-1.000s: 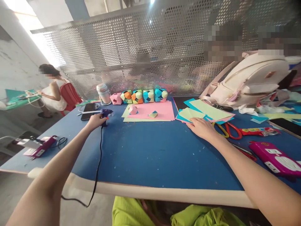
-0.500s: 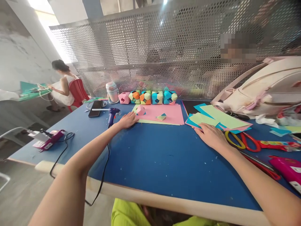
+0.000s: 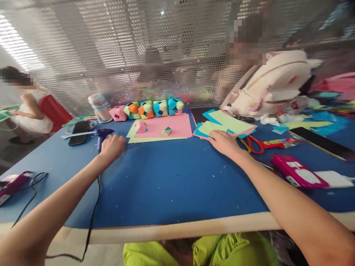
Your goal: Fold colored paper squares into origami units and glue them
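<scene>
My left hand [image 3: 112,148] is on the blue table, just right of the purple glue gun [image 3: 102,136]; its fingers look curled but are blurred. I cannot tell whether it touches the gun. My right hand [image 3: 224,143] rests flat, fingers stretched, on the near edge of a stack of green, blue and pink paper [image 3: 234,125]. Between the hands lie a pink sheet [image 3: 177,123] and a light green sheet [image 3: 133,139]. On them sit a small pink folded-paper piece [image 3: 141,126] and a small green-and-blue one [image 3: 166,131].
Several folded-paper balls [image 3: 146,110] line up at the back beside a bottle [image 3: 100,107]. A phone [image 3: 79,132] and the gun's cord [image 3: 95,199] are left. Scissors [image 3: 256,145], a magenta box [image 3: 298,171], another phone [image 3: 321,143] and a backpack [image 3: 277,87] are right.
My left hand has moved off the paper's edge leftward to the glue gun, its fingers now more curled. My right hand stays on the paper stack. The view has turned right.
</scene>
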A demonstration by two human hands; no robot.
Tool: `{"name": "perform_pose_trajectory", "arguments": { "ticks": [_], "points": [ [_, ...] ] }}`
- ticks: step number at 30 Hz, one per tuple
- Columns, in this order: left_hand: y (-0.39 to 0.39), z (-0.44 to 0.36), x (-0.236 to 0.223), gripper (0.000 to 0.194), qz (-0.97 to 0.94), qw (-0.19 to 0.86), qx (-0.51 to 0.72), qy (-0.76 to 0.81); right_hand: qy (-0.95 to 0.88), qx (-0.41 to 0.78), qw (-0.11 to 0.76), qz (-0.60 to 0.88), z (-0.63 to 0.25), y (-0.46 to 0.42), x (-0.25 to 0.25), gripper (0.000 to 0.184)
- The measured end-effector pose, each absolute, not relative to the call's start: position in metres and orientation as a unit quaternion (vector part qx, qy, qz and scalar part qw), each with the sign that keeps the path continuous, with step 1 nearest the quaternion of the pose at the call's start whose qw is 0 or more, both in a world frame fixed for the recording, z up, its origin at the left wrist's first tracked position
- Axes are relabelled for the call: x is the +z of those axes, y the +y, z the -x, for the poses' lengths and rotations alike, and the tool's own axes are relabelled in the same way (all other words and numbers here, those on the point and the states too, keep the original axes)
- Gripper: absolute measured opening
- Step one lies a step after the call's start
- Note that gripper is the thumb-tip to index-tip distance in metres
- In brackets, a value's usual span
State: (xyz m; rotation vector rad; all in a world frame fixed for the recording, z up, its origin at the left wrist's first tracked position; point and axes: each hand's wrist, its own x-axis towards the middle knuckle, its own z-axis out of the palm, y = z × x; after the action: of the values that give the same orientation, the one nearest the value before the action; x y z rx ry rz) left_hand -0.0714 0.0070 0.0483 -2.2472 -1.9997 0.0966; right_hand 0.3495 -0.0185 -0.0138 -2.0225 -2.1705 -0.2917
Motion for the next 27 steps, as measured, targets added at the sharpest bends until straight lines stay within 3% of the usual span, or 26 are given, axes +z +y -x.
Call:
{"name": "perform_pose_trajectory", "arguments": {
  "ticks": [7,12,15,27],
  "points": [
    [-0.053,0.001,0.051,0.035,0.818,0.09,0.041,-0.567,-0.728,-0.102,0.061,0.675,-0.354,-0.014,-0.01,0.03],
    [-0.098,-0.049,0.036,0.029,0.899,-0.033,-0.018,-0.437,-0.725,-0.109,0.056,0.678,-0.351,-0.019,-0.005,0.033],
    [-0.113,-0.071,0.033,0.028,0.915,-0.054,-0.051,-0.396,-0.714,-0.116,0.06,0.688,-0.351,-0.019,-0.004,0.035],
    [-0.136,-0.144,0.037,0.023,0.971,-0.018,-0.179,-0.159,-0.732,-0.136,0.08,0.663,-0.349,-0.023,-0.008,0.033]
  ]
}}
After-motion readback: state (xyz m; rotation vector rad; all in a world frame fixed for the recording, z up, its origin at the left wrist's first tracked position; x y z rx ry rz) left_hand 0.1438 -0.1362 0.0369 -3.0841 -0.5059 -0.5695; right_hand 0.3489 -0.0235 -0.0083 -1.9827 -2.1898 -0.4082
